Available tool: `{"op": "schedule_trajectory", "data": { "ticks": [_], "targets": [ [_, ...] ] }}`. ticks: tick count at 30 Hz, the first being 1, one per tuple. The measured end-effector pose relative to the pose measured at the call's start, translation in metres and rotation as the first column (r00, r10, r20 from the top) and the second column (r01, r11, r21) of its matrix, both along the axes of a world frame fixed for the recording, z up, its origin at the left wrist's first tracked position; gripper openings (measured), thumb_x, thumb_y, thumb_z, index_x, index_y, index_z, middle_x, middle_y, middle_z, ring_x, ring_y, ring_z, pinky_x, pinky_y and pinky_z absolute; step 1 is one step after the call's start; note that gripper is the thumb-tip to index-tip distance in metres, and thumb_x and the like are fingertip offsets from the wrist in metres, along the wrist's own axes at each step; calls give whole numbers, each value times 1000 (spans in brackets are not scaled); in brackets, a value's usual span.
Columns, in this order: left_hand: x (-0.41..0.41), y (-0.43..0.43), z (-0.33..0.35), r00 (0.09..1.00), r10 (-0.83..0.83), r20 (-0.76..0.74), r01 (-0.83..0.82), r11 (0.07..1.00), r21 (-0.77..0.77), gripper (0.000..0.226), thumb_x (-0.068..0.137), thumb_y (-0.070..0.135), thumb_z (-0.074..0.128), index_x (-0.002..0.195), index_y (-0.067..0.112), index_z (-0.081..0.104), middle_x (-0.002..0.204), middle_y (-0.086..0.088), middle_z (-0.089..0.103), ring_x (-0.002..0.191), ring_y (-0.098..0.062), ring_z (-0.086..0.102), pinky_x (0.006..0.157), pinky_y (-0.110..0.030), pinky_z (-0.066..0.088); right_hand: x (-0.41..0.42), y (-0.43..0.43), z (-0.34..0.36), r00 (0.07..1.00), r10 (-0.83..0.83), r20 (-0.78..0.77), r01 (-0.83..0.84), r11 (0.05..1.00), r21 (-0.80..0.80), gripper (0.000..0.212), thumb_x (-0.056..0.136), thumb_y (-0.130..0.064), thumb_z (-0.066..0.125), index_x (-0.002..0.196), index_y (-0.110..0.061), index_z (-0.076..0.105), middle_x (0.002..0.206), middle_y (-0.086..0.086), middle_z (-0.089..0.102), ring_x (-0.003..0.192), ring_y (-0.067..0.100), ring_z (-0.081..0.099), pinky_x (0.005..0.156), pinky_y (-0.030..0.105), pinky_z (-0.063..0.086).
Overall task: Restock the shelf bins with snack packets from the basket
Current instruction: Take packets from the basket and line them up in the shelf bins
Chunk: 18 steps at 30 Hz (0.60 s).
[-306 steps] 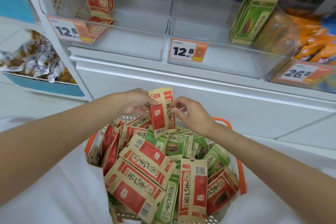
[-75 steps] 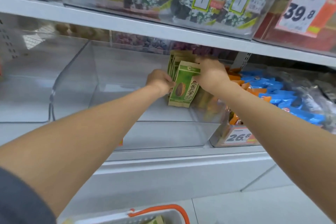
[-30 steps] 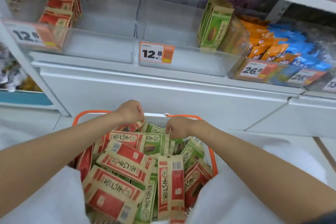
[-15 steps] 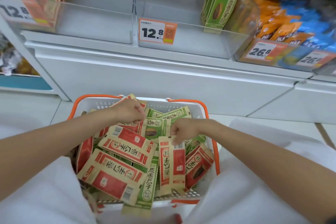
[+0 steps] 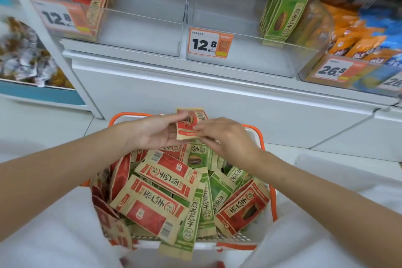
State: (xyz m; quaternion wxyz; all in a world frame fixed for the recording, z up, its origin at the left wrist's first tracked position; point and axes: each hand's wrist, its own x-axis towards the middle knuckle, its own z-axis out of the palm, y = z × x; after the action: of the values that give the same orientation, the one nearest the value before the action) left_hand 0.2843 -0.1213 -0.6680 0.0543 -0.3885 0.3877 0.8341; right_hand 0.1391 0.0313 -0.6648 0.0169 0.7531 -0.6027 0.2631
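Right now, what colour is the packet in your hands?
The packet is red and tan; head view.

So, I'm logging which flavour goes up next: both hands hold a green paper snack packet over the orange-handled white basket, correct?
Not quite. The head view shows the left hand and the right hand holding a red paper snack packet, not a green one, over the orange-handled white basket.

We cannot read the motion-blurred red packet [image 5: 188, 123], and the right grip [image 5: 226, 138] covers its lower corner. Heaped packets hide the floor of the basket [image 5: 130, 114]. The right edge cuts off a price tag [image 5: 392, 81] mid-number.
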Motion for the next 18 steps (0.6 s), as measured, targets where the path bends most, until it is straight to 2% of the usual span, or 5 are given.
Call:
{"op": "schedule_trajectory", "data": {
  "ticks": [3, 6, 8, 11, 18],
  "targets": [
    [5, -7, -4, 998, 70, -11, -70, 974, -216, 38, 92, 11, 61, 129, 6, 55, 108, -14, 72, 98, -26, 70, 83, -37, 58, 2, -7, -4, 1000, -25, 7, 23, 974, 224, 33, 82, -41, 72, 101, -14, 73, 123, 3, 67, 116, 19, 60, 101, 36, 45],
    [13, -20, -5, 995, 93, -32, -98, 943, -317, 39, 92, 5, 61, 130, 11, 54, 107, -13, 73, 97, -25, 71, 80, -36, 58, -2, -18, -3, 943, -306, 130, 237, 893, 382, 45, 89, -43, 64, 124, -16, 56, 131, -1, 57, 122, 13, 49, 104, 34, 42],
    [17, -25, -3, 995, 88, -50, -99, 944, -316, 38, 93, 6, 60, 130, 13, 54, 109, -13, 72, 99, -25, 71, 80, -34, 59, -6, -30, 2, 837, -496, 232, 321, 788, 525, 55, 91, -40, 63, 136, -14, 42, 134, 1, 51, 122, 14, 47, 100, 33, 44],
    [19, -31, -4, 994, 78, -81, -101, 941, -324, 39, 93, 5, 58, 131, 13, 55, 113, -14, 70, 104, -27, 69, 89, -38, 55, -4, -54, 12, 643, -629, 437, 179, 678, 713, 63, 92, -34, 63, 144, -11, 36, 133, 5, 53, 112, 15, 53, 90, 28, 44],
    [19, -57, 22, 985, 93, -142, -154, 846, -511, 38, 94, 7, 59, 132, 13, 54, 115, -12, 70, 102, -25, 69, 89, -38, 56, -2, -102, 34, 517, -580, 630, 107, 773, 625, 27, 90, -13, 67, 114, -5, 57, 95, 8, 68, 90, 22, 66, 86, 39, 53]
  ]
}}
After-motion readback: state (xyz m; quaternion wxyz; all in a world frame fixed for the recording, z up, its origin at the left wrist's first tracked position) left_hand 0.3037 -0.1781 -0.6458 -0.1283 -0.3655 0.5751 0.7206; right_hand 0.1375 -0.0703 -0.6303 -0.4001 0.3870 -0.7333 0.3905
